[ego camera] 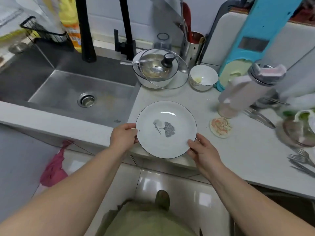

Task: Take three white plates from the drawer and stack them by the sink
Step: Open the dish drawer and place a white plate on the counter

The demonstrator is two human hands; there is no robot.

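At centre frame the left hand [124, 135] and right hand [203, 151] each pinch opposite rims of a white plate [166, 129], fingers curled closed on it. Best lowered flat onto the bare counter [187, 106], just right of the sink [81, 92].
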